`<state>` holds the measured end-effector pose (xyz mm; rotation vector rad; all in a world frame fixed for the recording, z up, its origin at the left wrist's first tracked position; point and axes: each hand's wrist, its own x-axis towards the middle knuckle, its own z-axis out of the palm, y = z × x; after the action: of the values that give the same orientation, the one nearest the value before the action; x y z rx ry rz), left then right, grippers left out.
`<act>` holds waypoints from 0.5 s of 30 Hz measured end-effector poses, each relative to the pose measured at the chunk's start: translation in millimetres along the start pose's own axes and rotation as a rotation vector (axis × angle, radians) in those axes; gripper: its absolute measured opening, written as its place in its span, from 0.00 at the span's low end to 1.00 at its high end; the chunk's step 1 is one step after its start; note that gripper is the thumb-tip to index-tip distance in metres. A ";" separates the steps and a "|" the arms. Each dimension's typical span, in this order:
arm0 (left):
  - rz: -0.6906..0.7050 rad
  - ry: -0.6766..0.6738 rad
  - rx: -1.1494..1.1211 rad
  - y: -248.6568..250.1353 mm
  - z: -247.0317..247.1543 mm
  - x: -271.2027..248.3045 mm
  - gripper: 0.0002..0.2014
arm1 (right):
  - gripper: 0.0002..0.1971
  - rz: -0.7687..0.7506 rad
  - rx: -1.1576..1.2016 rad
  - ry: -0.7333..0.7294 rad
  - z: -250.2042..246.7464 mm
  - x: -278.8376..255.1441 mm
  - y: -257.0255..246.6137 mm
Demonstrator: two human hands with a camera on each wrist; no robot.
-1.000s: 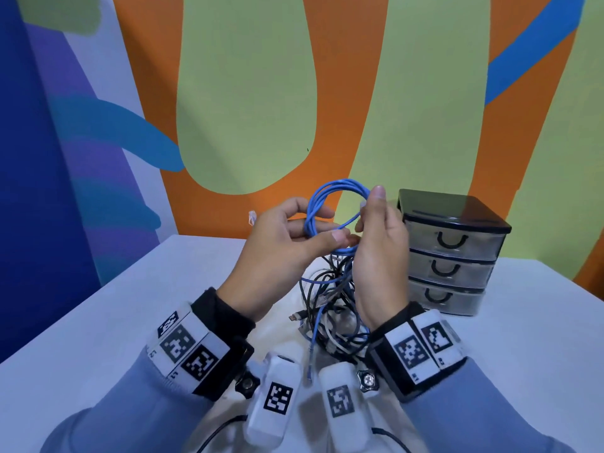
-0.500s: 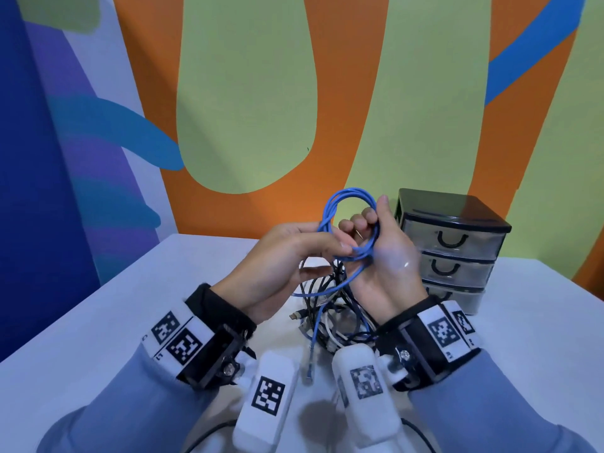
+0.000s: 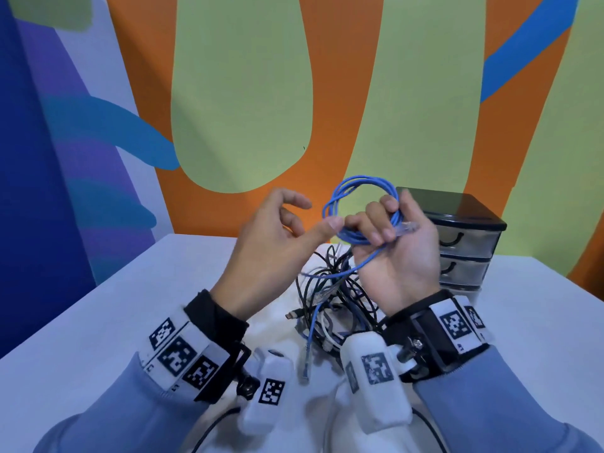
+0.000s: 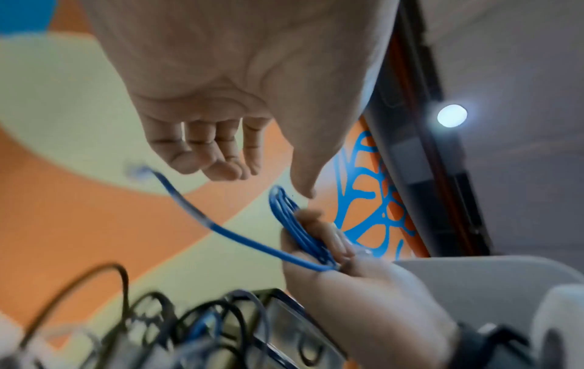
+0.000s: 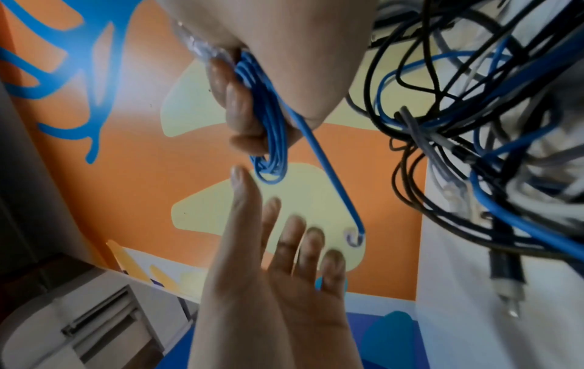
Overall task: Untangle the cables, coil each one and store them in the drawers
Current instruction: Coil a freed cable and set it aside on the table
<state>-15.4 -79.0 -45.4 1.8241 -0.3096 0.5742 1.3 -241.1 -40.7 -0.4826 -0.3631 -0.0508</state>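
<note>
Blue sleeves frame the work, and going from the left, your left hand point(image 3: 277, 230) comes first: it hangs open above the table point(image 3: 130, 305), fingers relaxed and spread, only the thumb tip reaching toward the coil. It holds nothing, which I take to mean it is free to catch the next stretch of cable and feed it round.

Next, in the middle, the blue cable point(image 3: 362, 204) stands as a small upright coil of several turns. You hold it high, clear of the pile, probably so the loops do not snag the other leads again. One loose tail runs from the coil down and leftward, ending in a clear plug that shows in the wrist views.

Your right hand point(image 3: 395, 253) grips the bottom of that coil, fingers curled round the bunched turns, with another clear plug poking out beside the fingers. That pinch is what keeps the turns from springing apart.

Below your hands, the tangle of cables point(image 3: 330, 299), black, white and blue, lies on the table, not yet sorted.

Farthest right stands the drawer unit point(image 3: 464, 243), all its visible drawers closed, near enough to reach once this coil is finished.
</note>
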 end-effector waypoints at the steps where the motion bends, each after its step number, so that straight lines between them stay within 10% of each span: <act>1: 0.049 0.060 0.080 1.1 -4.4 1.8 0.20 | 0.23 -0.031 0.013 0.012 -1.1 1.3 -4.3; 6: -0.081 -0.072 0.360 -3.0 -21.8 8.9 0.39 | 0.27 -0.136 0.041 0.072 -2.8 4.0 -16.0; 9: -0.211 -0.278 0.193 -5.2 -14.5 4.2 0.28 | 0.22 -0.171 -0.036 0.080 3.5 4.4 -8.3; 15: -0.392 -0.176 -0.394 0.2 -12.5 9.2 0.12 | 0.21 -0.104 -0.124 0.040 10.5 -1.6 10.0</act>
<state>-10.5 -66.6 -37.4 1.4981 -0.1608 0.0697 -2.3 -227.4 -37.1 -0.5842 -0.3472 -0.1840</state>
